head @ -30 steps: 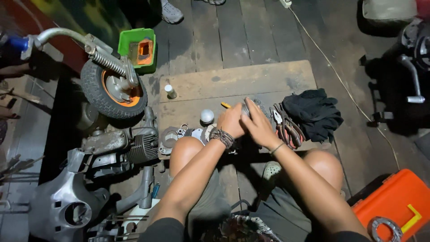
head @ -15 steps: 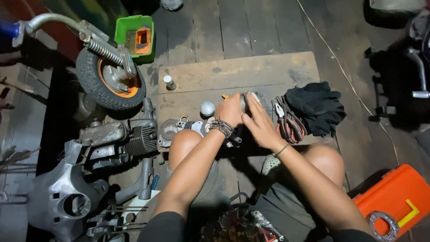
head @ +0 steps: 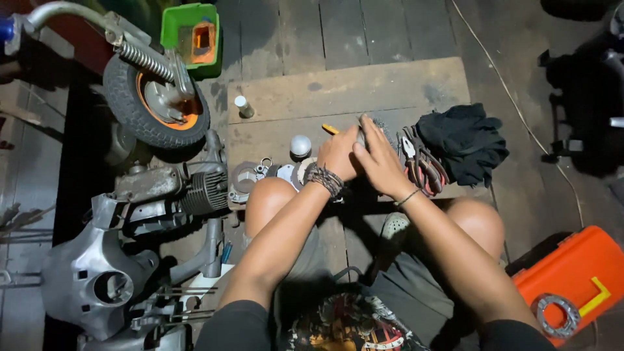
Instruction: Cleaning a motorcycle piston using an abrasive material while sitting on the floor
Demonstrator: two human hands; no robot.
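Hands met over the wooden board (head: 364,91): the left hand (head: 339,155) and right hand (head: 380,166) both closed around a small grey metal part (head: 361,136) held between them. Pliers (head: 421,162) lay just right of the right hand, with a black cloth (head: 465,143) beyond them.

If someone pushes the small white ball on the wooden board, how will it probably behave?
The white ball looks round and smooth, so it would probably roll at a light push. It sits free on the flat wooden board, so little would stop it. It seems small, so likely light, though its material cannot be told.
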